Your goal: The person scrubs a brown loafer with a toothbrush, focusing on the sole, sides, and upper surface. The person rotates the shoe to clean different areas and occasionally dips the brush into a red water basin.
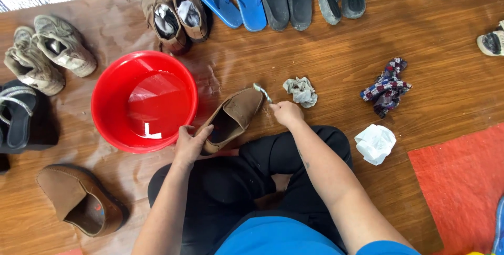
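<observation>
Hidden bits first: your right hand covered most of the toothbrush; only the head and a short length of handle showed, bristles too small to make out. The heel of the brown shoe sat behind your left hand. The shoes along the top edge were cut off by the frame, as were the black sandal on the left and a shoe at the right edge. I couldn't tell how much water was in the red basin; only glare showed.

Hands: your left hand was wrapped around the heel end of the brown shoe, fingers curled on its side, tilting it with the opening towards you. Your right hand was closed in a fist around the toothbrush handle, the head touching the shoe's toe end. You sat cross-legged in dark trousers, shoe just in front of your knees, right beside the basin.

Surface: wooden floor with a brownish sheet under the basin, foil-like sheeting at top left, a red mat at right. A matching brown shoe lay at lower left, worn beige sneakers upper left. A grey rag lay just beside your right hand, a checked cloth and crumpled white paper farther right.
</observation>
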